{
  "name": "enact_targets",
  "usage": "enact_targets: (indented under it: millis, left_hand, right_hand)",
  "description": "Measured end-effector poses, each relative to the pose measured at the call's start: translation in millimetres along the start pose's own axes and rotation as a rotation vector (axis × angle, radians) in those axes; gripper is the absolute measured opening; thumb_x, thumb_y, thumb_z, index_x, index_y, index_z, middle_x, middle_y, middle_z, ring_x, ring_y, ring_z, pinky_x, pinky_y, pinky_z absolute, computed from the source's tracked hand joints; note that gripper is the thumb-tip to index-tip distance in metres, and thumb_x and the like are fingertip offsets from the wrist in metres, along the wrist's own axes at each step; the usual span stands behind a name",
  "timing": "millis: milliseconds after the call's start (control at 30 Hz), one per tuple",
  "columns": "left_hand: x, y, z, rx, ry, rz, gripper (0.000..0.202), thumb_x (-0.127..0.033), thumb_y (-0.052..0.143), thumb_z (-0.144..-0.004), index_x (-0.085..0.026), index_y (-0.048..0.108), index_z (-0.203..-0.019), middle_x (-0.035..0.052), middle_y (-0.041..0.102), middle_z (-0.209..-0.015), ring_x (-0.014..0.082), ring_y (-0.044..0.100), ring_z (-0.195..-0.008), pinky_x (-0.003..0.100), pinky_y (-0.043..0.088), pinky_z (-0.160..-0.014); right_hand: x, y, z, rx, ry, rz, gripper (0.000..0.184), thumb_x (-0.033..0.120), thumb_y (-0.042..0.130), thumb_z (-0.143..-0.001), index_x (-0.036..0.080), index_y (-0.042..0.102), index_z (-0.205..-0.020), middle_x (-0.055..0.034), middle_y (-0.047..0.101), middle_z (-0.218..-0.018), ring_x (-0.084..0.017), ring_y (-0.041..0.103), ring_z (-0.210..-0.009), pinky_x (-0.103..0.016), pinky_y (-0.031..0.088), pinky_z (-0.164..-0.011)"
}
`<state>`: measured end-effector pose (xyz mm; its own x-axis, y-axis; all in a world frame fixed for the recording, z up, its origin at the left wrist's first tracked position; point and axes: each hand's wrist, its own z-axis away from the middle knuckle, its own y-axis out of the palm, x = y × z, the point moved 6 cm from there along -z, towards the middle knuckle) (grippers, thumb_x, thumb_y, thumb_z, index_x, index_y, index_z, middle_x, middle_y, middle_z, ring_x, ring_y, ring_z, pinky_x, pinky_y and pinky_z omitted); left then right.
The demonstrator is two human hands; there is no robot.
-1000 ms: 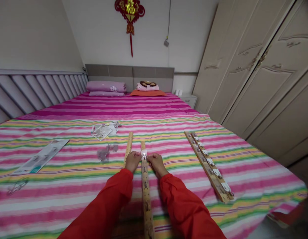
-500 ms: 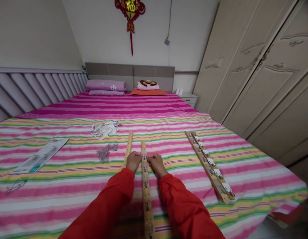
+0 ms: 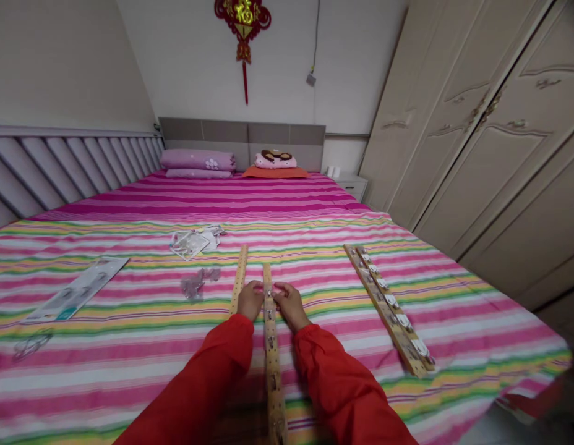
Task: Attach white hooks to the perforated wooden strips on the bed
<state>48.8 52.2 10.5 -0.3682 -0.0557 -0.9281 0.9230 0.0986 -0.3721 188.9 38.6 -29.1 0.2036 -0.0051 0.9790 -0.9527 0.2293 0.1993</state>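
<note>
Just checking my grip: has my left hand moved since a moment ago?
Yes, slightly: your left hand has shifted right, closer to the wooden strip lying between your hands.

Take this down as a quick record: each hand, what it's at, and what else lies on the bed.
left hand: against the long wooden strip
right hand: at a small metal fitting on that strip
beyond left hand: second wooden strip
to the right: wooden strip with white hooks
to the left: clear plastic wrappers, printed card
bedding: striped bedspread
</note>
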Motion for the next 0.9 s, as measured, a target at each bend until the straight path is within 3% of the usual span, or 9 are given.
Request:
enact_targets:
  millis: [67, 167, 233, 300, 567, 767, 900]
  left_hand:
    - [-2.8, 0.3, 1.4, 0.036, 0.028, 0.001, 0.026, -0.007, 0.058, -0.064, -0.016, 0.070, -0.085, -0.0004, 0.068, -0.062, 0.0149, 0.062, -0.060, 0.023, 0.046, -0.058]
    - [-3.8, 0.2, 1.0, 0.069, 0.064, 0.002, 0.030, -0.007, 0.059, -0.066, -0.016, 0.073, -0.091, 0.0038, 0.074, -0.081, 0.0185, 0.066, -0.081, 0.026, 0.049, -0.074]
    - [-2.3, 1.0, 0.0, 0.088, 0.071, -0.010, 0.030, -0.008, 0.059, -0.067, -0.017, 0.074, -0.092, 0.0052, 0.075, -0.087, 0.0202, 0.066, -0.085, 0.028, 0.048, -0.079]
    - [-1.2, 3.2, -0.6, 0.117, 0.094, -0.039, 0.030, -0.010, 0.059, -0.069, -0.017, 0.074, -0.094, 0.0064, 0.075, -0.087, 0.0213, 0.066, -0.083, 0.029, 0.048, -0.078]
    - [-2.1, 13.0, -0.4, 0.250, 0.236, -0.098, 0.025, -0.026, 0.055, -0.077, -0.017, 0.074, -0.092, 0.0033, 0.066, -0.060, 0.0193, 0.060, -0.065, 0.027, 0.045, -0.067]
    - [-2.3, 17.9, -3.0, 0.341, 0.194, -0.188, 0.036, -0.028, 0.050, -0.082, -0.013, 0.067, -0.110, 0.0064, 0.070, -0.077, 0.0192, 0.061, -0.072, 0.027, 0.046, -0.073]
    - [-1.4, 13.9, 0.0, 0.319, 0.125, -0.194, 0.043, -0.029, 0.049, -0.081, -0.014, 0.061, -0.121, 0.0083, 0.072, -0.092, 0.0210, 0.063, -0.083, 0.028, 0.047, -0.077]
  right_hand:
    - [2.2, 1.9, 0.9, 0.052, -0.036, 0.035, 0.040, 0.027, 0.066, -0.061, 0.018, 0.069, -0.100, 0.0092, 0.050, -0.043, -0.011, 0.045, -0.041, -0.024, 0.040, -0.044]
    - [8.8, 4.1, 2.4, 0.114, -0.114, 0.123, 0.032, 0.027, 0.063, -0.067, 0.022, 0.073, -0.097, 0.0015, 0.070, -0.066, -0.019, 0.063, -0.064, -0.031, 0.051, -0.062]
    - [15.2, 6.4, 3.5, 0.156, -0.174, 0.183, 0.027, 0.024, 0.060, -0.070, 0.026, 0.075, -0.093, -0.0006, 0.075, -0.087, -0.022, 0.066, -0.087, -0.037, 0.051, -0.082]
    - [20.1, 8.9, 4.0, 0.196, -0.200, 0.237, 0.028, 0.020, 0.058, -0.072, 0.028, 0.075, -0.093, 0.0000, 0.075, -0.096, -0.024, 0.065, -0.098, -0.039, 0.047, -0.092]
    - [21.3, 12.7, -2.3, 0.251, -0.147, 0.370, 0.036, 0.015, 0.056, -0.075, 0.029, 0.073, -0.103, 0.0014, 0.075, -0.097, -0.026, 0.066, -0.097, -0.042, 0.047, -0.093]
    - [11.1, 11.8, -8.2, 0.297, -0.130, 0.396, 0.040, 0.025, 0.055, -0.079, 0.028, 0.066, -0.117, 0.0018, 0.071, -0.112, -0.024, 0.061, -0.110, -0.040, 0.042, -0.101]
    - [3.7, 7.0, -11.8, 0.293, -0.145, 0.283, 0.047, 0.037, 0.059, -0.078, 0.027, 0.060, -0.124, 0.0006, 0.061, -0.129, -0.024, 0.050, -0.125, -0.041, 0.034, -0.108]
